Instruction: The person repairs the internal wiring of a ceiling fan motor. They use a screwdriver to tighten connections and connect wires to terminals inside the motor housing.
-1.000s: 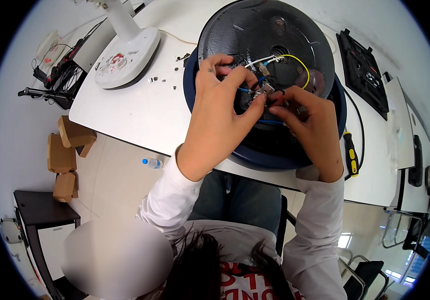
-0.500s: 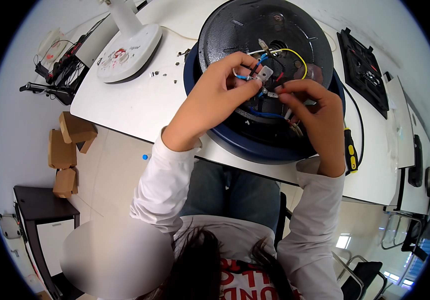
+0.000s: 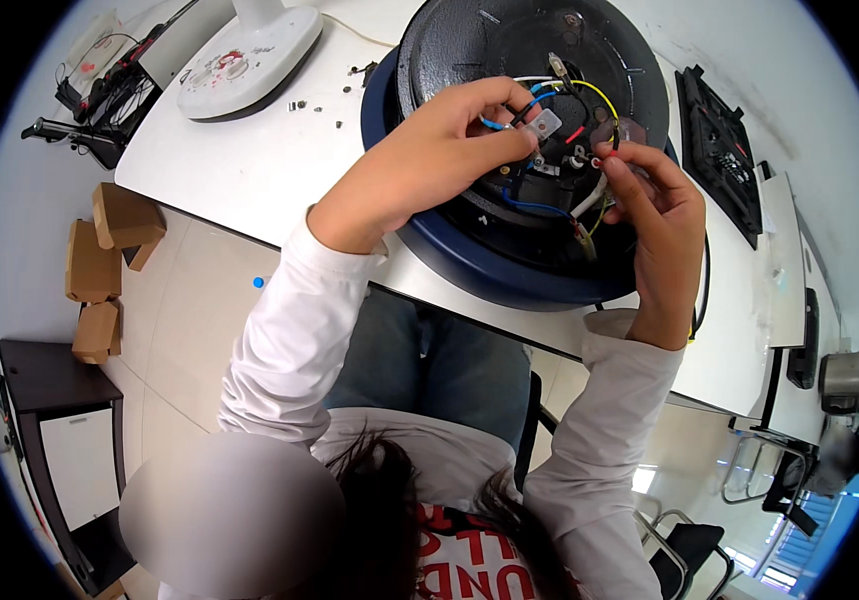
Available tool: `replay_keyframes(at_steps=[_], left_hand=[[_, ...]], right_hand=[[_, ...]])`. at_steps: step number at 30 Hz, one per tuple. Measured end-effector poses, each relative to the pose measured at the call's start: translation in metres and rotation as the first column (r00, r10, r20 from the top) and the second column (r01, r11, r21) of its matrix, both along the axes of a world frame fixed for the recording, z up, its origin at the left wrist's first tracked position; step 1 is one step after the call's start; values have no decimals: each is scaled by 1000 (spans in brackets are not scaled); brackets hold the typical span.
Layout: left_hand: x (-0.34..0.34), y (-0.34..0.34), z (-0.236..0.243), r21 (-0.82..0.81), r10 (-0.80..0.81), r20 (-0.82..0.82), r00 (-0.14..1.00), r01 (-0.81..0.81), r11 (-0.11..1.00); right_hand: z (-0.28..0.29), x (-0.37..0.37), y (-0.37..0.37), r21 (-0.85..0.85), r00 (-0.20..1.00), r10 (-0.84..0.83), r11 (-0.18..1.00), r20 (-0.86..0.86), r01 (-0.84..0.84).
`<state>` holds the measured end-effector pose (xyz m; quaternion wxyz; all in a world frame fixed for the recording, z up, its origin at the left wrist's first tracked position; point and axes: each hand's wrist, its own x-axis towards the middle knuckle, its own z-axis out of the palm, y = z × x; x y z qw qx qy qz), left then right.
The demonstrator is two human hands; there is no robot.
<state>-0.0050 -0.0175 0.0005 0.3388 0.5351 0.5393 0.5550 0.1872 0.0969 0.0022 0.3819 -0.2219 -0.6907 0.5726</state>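
Observation:
My left hand [image 3: 430, 160] reaches over a round black appliance base [image 3: 460, 50], its fingers closed around wires beside a translucent plastic connector cover [image 3: 547, 124]. The thumb tip touches the cover's lower left edge. Apart from it, to the right, my right hand [image 3: 658, 205] pinches a wire end with a small red-and-white tip [image 3: 599, 162]. Between the hands, small metal terminals [image 3: 578, 158] show on the base. A yellow-green wire [image 3: 605, 97] arches above them, and a blue wire [image 3: 540, 208] runs below. The fingers hide part of the wiring.
The base sits in a dark blue round housing [image 3: 480, 270] at the table edge. An open black tool case [image 3: 720, 150] lies to its right. Small metal parts [image 3: 318, 110] and a white stand [image 3: 250, 60] are on the left. Cardboard boxes [image 3: 95, 260] lie on the floor.
My right hand has moved away from the left, to the right, with the wire end between its fingertips. The left hand keeps its grip by the connector cover. The whole view has shifted slightly.

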Motion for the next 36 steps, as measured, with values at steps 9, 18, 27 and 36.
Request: replay_keyframes(at_steps=[9, 18, 27, 36], left_hand=[[10, -5, 5, -30, 25, 124, 992, -21, 999], [10, -3, -3, 71, 105, -25, 994, -103, 992], [7, -4, 3, -46, -52, 69, 996, 56, 997], [11, -9, 7, -56, 12, 12, 1000, -11, 998]], right_hand=[[-2, 4, 6, -26, 998, 65, 998, -13, -65], [2, 1, -4, 82, 991, -12, 997, 132, 1], [5, -4, -12, 172, 964, -47, 985, 263, 2], [0, -6, -11, 216, 975, 107, 965, 194, -148]])
